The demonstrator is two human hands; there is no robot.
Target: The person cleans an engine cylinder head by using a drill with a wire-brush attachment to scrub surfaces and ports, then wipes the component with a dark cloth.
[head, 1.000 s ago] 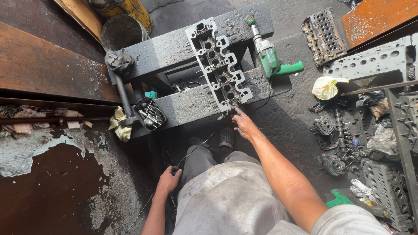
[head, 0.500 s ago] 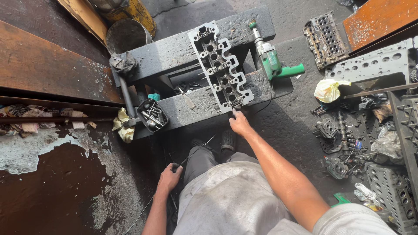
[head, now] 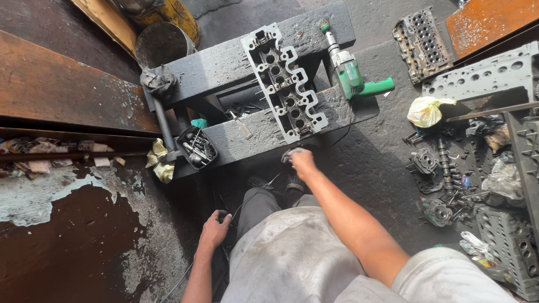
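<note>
Currently: R hand [head: 303,163] closed on grey rag [head: 292,152], just below cylinder head [head: 284,84] on bench [head: 224,62]. L hand [head: 215,229] curled round dark cable [head: 247,199] by knee; drill [head: 351,73] further off.

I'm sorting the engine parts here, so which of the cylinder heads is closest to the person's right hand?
The pale cylinder head lying across the two dark beams, just above the right hand. The other heads lie far off at the right, on or near the floor.
</note>
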